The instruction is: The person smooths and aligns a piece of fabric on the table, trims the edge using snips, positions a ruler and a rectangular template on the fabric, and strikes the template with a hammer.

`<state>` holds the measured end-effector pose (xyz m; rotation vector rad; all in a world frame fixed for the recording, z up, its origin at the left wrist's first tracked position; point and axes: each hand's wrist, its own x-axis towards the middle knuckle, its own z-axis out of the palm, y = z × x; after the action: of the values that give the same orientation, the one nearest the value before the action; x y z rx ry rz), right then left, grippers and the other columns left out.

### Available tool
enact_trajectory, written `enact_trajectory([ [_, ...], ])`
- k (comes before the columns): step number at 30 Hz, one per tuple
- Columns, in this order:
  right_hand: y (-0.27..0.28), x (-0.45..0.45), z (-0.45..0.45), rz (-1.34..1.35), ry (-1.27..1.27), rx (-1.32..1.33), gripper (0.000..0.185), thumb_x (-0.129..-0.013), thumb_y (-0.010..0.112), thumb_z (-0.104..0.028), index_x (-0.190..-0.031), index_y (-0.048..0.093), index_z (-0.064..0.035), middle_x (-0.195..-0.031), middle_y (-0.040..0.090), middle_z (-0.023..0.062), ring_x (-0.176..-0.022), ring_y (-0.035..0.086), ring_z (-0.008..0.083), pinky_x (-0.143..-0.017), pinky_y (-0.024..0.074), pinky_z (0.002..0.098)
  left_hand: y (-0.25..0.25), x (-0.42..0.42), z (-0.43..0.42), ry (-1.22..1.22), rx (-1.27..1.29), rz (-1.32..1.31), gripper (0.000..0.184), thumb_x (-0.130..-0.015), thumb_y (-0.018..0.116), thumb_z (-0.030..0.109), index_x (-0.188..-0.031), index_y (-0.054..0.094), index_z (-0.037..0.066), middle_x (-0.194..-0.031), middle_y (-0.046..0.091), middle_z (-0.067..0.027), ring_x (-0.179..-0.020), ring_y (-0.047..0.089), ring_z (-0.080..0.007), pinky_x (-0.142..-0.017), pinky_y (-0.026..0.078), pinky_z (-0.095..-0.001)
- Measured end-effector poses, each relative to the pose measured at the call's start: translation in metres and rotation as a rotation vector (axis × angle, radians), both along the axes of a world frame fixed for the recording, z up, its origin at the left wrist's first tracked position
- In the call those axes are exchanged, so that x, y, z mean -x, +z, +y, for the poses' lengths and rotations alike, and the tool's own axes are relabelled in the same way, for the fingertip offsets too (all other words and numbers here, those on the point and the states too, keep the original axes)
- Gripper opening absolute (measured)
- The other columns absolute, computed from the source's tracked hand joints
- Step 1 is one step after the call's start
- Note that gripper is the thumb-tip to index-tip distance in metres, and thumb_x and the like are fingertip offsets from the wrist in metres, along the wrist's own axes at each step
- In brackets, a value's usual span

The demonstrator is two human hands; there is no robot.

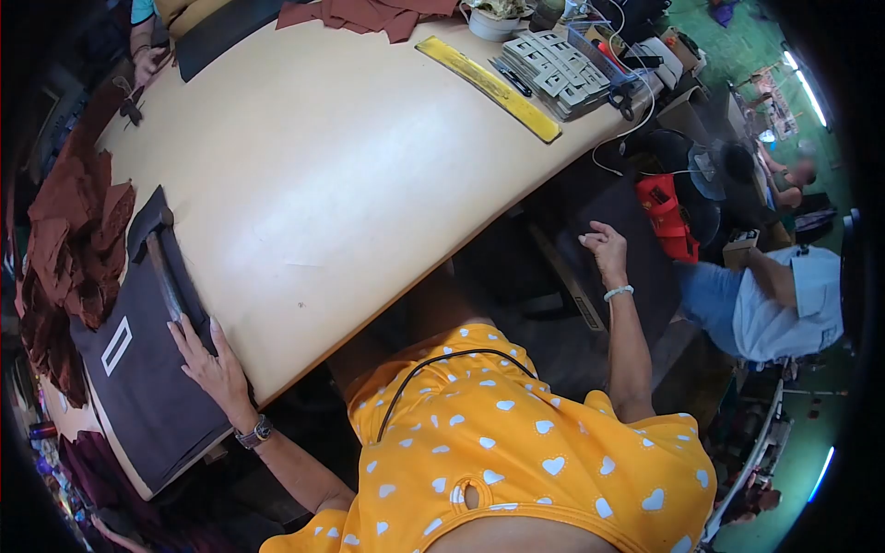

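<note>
My left hand lies open, fingers spread, on a dark flat sheet at the table's left side. Its fingertips are at the handle end of a hammer, which rests on the same sheet with its head pointing away from me. A small white rectangular frame shape shows on the sheet, left of the hand. My right hand is off the table's edge at the right, fingers loosely bent and apart, with nothing visible in it. A pale bracelet is on that wrist.
Crumpled reddish-brown pieces heap along the left edge. A yellow ruler, a stack of pale cut-out plates and scissors lie at the far right. Another person's hand is at the far left; a red bag is near my right hand.
</note>
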<state>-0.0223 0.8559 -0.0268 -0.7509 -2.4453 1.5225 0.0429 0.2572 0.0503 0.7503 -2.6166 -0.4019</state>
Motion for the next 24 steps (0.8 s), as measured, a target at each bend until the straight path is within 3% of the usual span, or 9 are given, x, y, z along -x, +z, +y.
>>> enact_trajectory([
  [13, 0.011, -0.008, -0.002, -0.066, 0.054, 0.097, 0.058, -0.074, 0.069, -0.005, -0.126, 0.046, 0.0059, -0.084, 0.067, 0.0088, -0.075, 0.059, 0.0104, -0.067, 0.0449, 0.0209, -0.006, -0.001, -0.004, -0.004, 0.008, 0.005, 0.058, -0.093, 0.04, 0.048, -0.14, 0.034, 0.016, -0.148, 0.023, -0.01, -0.134, 0.025, -0.032, -0.103, 0.016, -0.062],
  [24, 0.009, -0.007, -0.002, -0.032, 0.051, 0.154, 0.057, -0.072, 0.06, 0.002, -0.127, 0.044, 0.0073, -0.086, 0.067, 0.0111, -0.072, 0.06, 0.0111, -0.066, 0.0464, 0.0218, -0.01, -0.001, -0.009, -0.004, 0.015, -0.012, 0.058, -0.092, 0.039, 0.05, -0.14, 0.033, 0.017, -0.148, 0.023, -0.0104, -0.134, 0.025, -0.0325, -0.101, 0.017, -0.0643],
])
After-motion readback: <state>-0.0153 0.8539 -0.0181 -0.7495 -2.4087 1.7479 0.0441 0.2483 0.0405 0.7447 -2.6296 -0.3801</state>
